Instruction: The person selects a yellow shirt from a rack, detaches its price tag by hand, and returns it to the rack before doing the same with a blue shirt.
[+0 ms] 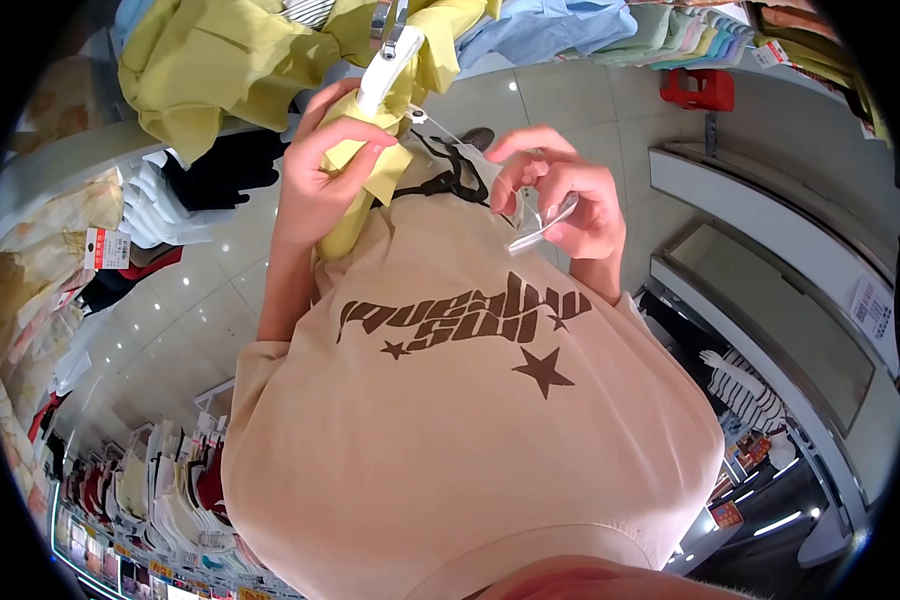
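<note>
My left hand point(332, 165) is closed on a yellow garment point(385, 172), thumb and fingers pinching a folded part of it. The garment hangs on a white hanger point(388, 72), just above my fingers. A thin string with a small tag point(416, 114) runs from beside the hanger towards my right hand. Out to the right, my right hand point(562, 190) has its fingers curled around a small clear plastic piece point(545, 224), which glints at the fingertips. More yellow fabric point(220, 75) spreads at the upper left.
Folded light-blue clothes point(545, 28) and a rack of pastel garments point(685, 38) line the top. A red stool point(698, 90) stands at the upper right. White display shelving point(770, 200) runs down the right. Clothes with a price tag point(107, 249) hang at left.
</note>
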Available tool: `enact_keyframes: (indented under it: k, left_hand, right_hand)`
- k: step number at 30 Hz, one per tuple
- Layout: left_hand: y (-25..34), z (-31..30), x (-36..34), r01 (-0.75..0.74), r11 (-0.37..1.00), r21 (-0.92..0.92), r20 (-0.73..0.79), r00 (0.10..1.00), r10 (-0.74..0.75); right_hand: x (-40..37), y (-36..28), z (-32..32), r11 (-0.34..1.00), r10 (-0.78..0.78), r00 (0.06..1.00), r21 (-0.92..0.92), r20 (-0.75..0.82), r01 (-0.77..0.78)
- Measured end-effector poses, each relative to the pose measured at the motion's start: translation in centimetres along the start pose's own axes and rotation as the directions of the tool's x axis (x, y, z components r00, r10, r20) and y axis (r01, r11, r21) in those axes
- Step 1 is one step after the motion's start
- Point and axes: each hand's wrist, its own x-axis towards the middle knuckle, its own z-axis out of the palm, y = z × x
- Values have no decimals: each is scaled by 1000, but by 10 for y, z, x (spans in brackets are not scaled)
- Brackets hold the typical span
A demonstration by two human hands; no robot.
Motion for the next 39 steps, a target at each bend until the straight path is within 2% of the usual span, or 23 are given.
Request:
enact_keyframes:
  k: [4, 8, 11, 12, 15, 19, 20, 23, 26, 27, 28, 29, 30, 33, 34, 36, 37, 39]
  left_hand:
    - [8, -3, 2, -24, 999, -21, 10, 1000, 24]
    - [12, -4, -1, -56, 995, -79, -3, 998, 56]
    - [14, -6, -5, -54, 990, -133, 1, 999, 54]
    - [16, -5, -5, -49, 988, -143, 5, 999, 50]
    - [21, -5, -6, -36, 987, -159, 26, 999, 41]
    - [23, -3, -6, -44, 983, -179, 51, 997, 54]
    - [24, -3, -6, -47, 981, -187, 55, 997, 58]
    - [24, -4, -8, -52, 985, -162, 65, 996, 63]
    - [24, -7, -10, -37, 987, -155, 51, 998, 45]
    - [23, -9, -10, -30, 988, -149, 43, 998, 37]
    - [21, -12, -10, -23, 989, -143, 36, 999, 28]
    - [20, -14, -11, -16, 991, -137, 27, 999, 20]
    - [19, -16, -10, -11, 993, -121, 19, 1000, 13]
    - [15, -19, -8, 5, 996, -91, 6, 1000, -4]
    - [15, -19, -8, 10, 996, -90, 9, 1000, -9]
    - [15, -18, -8, 17, 997, -78, 9, 1000, -17]
    - [15, -15, -8, 20, 997, -69, 7, 1000, -19]
    - [18, -10, -6, 12, 998, -63, 17, 1000, -11]
  right_hand:
    - [2, 8, -10, 985, 41, 999, -172, 31, -35]
    - [-5, 25, -22, 936, 240, 962, -231, -135, -266]
    - [-3, 37, -22, 922, 284, 932, -201, -224, -330]
    - [-2, 39, -25, 909, 330, 920, -193, -212, -371]
    - [7, 50, -26, 934, 354, 934, -31, -59, -356]
    - [12, 64, -17, 909, 417, 909, 6, -19, -417]
    - [12, 65, -14, 891, 451, 892, 71, -24, -448]
    - [14, 70, -4, 906, 403, 906, -88, -127, -415]
    - [13, 62, -14, 814, 477, 858, -274, -191, -513]
    - [8, 71, -23, 914, 391, 904, -45, -170, -404]
    - [5, 76, -28, 908, 314, 945, 320, -94, -270]
    - [6, 77, -31, 752, 210, 976, 647, -53, -127]
    - [8, 74, -38, 764, 153, 988, 635, -9, -112]
    - [6, 65, -34, 931, 183, 964, 350, -191, -107]
    - [5, 62, -31, 953, 219, 954, 253, -205, -165]
    - [4, 55, -26, 958, 285, 927, 55, -245, -280]
    - [7, 51, -22, 954, 297, 934, 35, -199, -297]
    - [15, 48, -6, 972, 223, 955, -28, -196, -232]
